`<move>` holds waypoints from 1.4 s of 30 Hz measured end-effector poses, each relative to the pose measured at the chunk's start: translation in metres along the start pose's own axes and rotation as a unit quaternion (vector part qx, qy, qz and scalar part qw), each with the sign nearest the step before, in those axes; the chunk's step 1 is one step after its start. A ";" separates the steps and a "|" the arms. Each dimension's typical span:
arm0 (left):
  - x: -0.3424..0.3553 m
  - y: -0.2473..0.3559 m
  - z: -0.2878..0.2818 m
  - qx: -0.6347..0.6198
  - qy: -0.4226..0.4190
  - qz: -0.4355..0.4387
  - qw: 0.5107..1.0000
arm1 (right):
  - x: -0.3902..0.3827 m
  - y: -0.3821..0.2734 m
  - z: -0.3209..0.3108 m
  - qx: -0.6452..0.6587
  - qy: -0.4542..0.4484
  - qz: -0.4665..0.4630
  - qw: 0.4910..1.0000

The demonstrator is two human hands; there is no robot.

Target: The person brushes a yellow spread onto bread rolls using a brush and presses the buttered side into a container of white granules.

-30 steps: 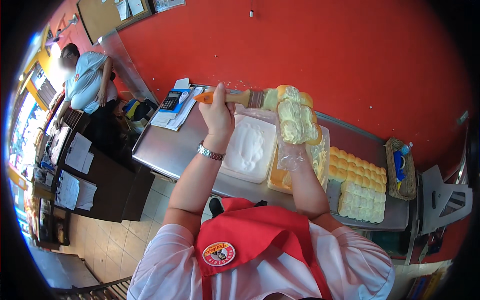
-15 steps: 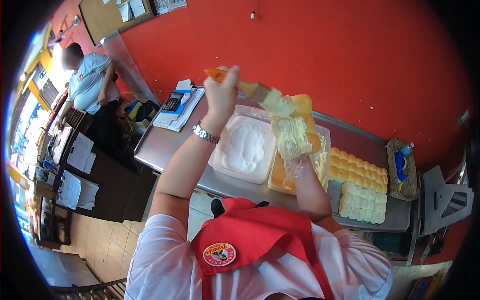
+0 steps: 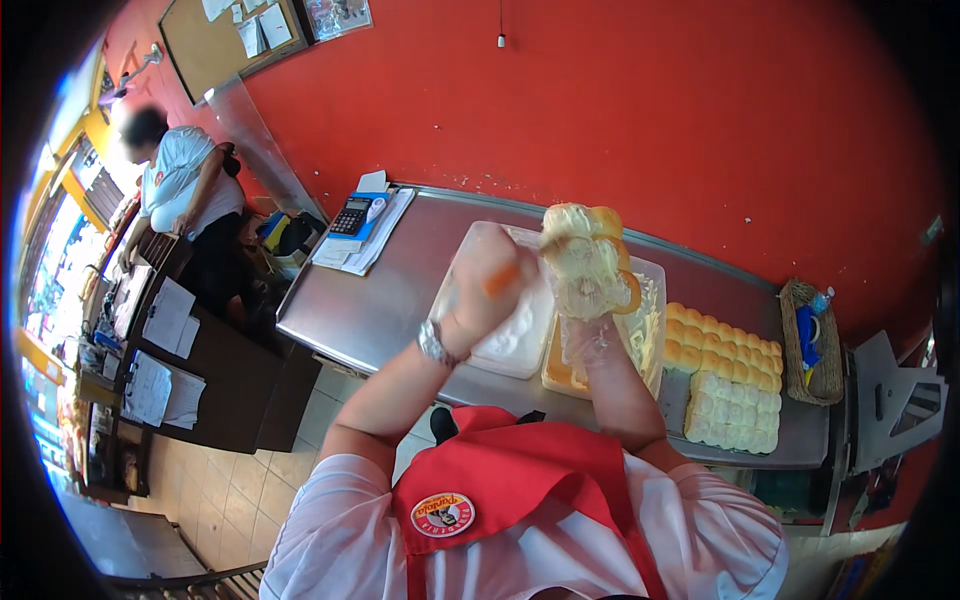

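My left hand (image 3: 485, 290), smeared by motion, is closed round an orange-handled pastry brush (image 3: 503, 279); its bristle end is blurred at the rolls. My right hand (image 3: 592, 338), seemingly in a clear plastic glove, holds up a joined slab of bread rolls (image 3: 585, 262) from below. Pale yellow spread covers the slab's near face, and golden crust shows along its right side. Beneath the slab sits a plastic tub (image 3: 655, 285) with creamy yellow spread on its walls. Beside it, partly behind my left hand, stands a tub of white powdery or granular stuff (image 3: 515, 345).
On the steel table (image 3: 350, 310), plain golden rolls (image 3: 705, 335) adjoin pale-coated rolls (image 3: 735, 412) at the right. Beyond them stands a wicker basket (image 3: 825, 375). A calculator (image 3: 350, 216) lies on papers at the left. Another person (image 3: 195, 180) stands by a dark counter (image 3: 215, 375).
My left hand has come down and right with the brush, from above the white tub to close beside the slab. The slab, in my right hand, has barely shifted.
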State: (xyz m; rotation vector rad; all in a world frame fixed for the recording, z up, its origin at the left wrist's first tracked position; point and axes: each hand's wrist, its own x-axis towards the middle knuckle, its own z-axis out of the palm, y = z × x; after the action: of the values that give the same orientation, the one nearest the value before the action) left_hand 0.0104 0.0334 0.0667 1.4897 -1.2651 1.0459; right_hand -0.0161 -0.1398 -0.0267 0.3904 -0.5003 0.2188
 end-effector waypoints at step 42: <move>0.008 -0.047 0.000 -0.291 -0.023 -0.358 0.887 | -0.003 0.046 0.038 -0.366 0.112 -0.168 0.908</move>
State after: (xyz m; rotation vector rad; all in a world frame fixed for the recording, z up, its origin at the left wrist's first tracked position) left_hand 0.0583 0.0355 0.0694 1.3242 -0.8225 0.1159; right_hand -0.0486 -0.1145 0.0163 -0.2884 -0.2506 -0.2609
